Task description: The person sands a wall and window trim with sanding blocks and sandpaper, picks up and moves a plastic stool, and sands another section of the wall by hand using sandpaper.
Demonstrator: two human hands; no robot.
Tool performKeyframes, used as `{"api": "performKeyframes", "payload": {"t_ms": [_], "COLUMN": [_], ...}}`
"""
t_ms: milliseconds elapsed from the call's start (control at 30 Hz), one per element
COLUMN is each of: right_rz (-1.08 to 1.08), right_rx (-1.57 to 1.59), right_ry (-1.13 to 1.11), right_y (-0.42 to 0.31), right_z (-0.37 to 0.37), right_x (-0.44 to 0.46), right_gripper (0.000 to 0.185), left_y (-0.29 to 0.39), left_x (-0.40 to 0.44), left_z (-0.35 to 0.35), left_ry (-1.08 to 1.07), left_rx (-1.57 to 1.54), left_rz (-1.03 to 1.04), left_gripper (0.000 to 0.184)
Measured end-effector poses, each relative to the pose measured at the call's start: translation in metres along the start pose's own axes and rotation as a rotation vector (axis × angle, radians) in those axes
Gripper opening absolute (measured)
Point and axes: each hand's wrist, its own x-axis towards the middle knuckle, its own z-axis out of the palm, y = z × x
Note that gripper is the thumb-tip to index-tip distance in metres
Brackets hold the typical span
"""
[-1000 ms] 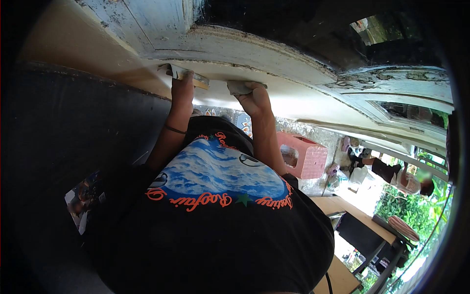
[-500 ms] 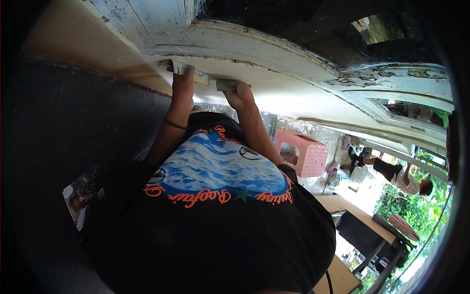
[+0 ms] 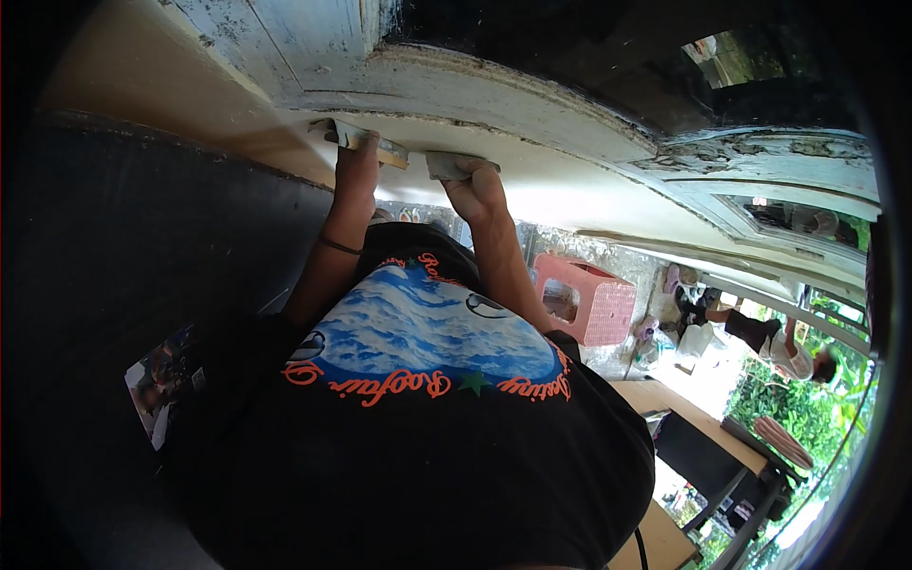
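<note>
My left hand, with a dark band on its wrist, is closed around a flat metal scraper with a wooden edge. Grey material shows at the scraper's far left end. To its right, my right hand grips a flat grey putty knife blade, thumb along its face. Both tools are close in front of the pale wall; whether the right blade touches it I cannot tell. A small gap separates the two tools.
Weathered white window frames run above the wall. A pink plastic stool stands on the right. Beyond it are bags, a wooden table and another person near greenery. A dark surface lies left.
My right hand has shifted slightly right, and its blade has turned so more of the flat face shows. The left hand stays nearly in place.
</note>
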Motion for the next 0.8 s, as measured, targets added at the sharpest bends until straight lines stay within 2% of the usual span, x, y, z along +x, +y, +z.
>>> {"api": "performKeyframes", "payload": {"t_ms": [100, 233, 300, 367, 433, 500, 567, 600, 667, 733, 800], "right_rz": [-0.035, 0.073, 0.153, 0.102, -0.010, 0.021, 0.101, 0.101, 0.034, 0.035, 0.043], "right_rx": [-0.070, 0.084, 0.169, 0.086, -0.151, -0.144, -0.232, -0.234, -0.048, -0.037, 0.011], "right_ry": [0.051, -0.036, -0.046, -0.036, -0.091, -0.111, -0.020, -0.024, -0.058, -0.059, -0.071], "right_y": [0.002, -0.024, -0.037, -0.033, -0.021, -0.010, -0.006, -0.008, -0.011, -0.020, -0.022], "right_z": [-0.009, 0.006, 0.025, 0.020, 0.011, -0.029, -0.062, -0.048, -0.015, 0.003, -0.008], "right_x": [0.006, -0.009, -0.023, -0.017, -0.006, 0.027, 0.050, 0.040, 0.013, -0.002, 0.004], "right_gripper": [0.043, 0.043, 0.043, 0.040, 0.042, 0.042, 0.049, 0.049, 0.048, 0.044, 0.039], "left_y": [0.006, 0.004, 0.002, 0.013, 0.019, 0.013, 0.012, 0.013, 0.014, 0.016, 0.019], "left_x": [-0.004, 0.001, 0.002, -0.007, -0.009, -0.006, -0.006, -0.005, -0.006, -0.008, -0.011], "left_z": [0.001, -0.001, -0.001, 0.003, 0.008, 0.004, 0.001, 0.001, 0.004, 0.004, 0.006], "left_ry": [0.026, 0.039, -0.005, 0.004, 0.023, 0.028, 0.011, -0.001, 0.013, 0.026, 0.010], "left_rx": [0.005, 0.009, -0.017, -0.019, -0.031, -0.024, -0.012, -0.008, -0.037, -0.062, -0.041], "left_rz": [-0.120, -0.109, -0.033, -0.102, -0.157, -0.171, -0.181, -0.184, -0.165, -0.155, -0.167], "left_gripper": [0.037, 0.036, 0.036, 0.036, 0.036, 0.037, 0.038, 0.038, 0.039, 0.039, 0.039]}}
